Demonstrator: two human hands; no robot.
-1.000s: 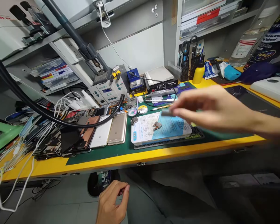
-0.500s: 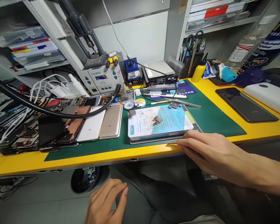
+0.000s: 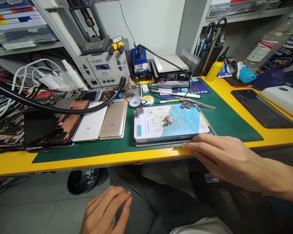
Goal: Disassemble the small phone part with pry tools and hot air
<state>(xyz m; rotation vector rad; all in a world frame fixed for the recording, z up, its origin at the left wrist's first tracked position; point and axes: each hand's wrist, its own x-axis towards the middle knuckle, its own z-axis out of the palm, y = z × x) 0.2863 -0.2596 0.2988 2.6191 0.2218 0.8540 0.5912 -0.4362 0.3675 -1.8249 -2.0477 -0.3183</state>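
My right hand (image 3: 217,154) is at the table's front edge by the near right corner of a blue and white printed box (image 3: 156,131). Its fingertips pinch a thin pale strip (image 3: 179,146) whose rest is hidden by the fingers. On the box lie a small metal-shielded phone part (image 3: 168,120), a dark camera-like module (image 3: 187,104) and another small dark part (image 3: 138,112). Under the box is a perforated plate (image 3: 151,144). My left hand (image 3: 107,213) hangs below the table edge over my lap, fingers curled, thumb tip close to the index tip, nothing visible in it.
A gold phone (image 3: 113,120), a white phone (image 3: 90,126) and a pile of phone parts (image 3: 7,130) lie left. Behind stand a hot-air station (image 3: 102,70) with a black hose (image 3: 63,110), and a soldering unit (image 3: 140,65). A dark phone (image 3: 262,109) lies right.
The whole view has shifted slightly, so the bench appears a little higher. Both hands keep nearly the same pose, with the right still pinching the thin strip.
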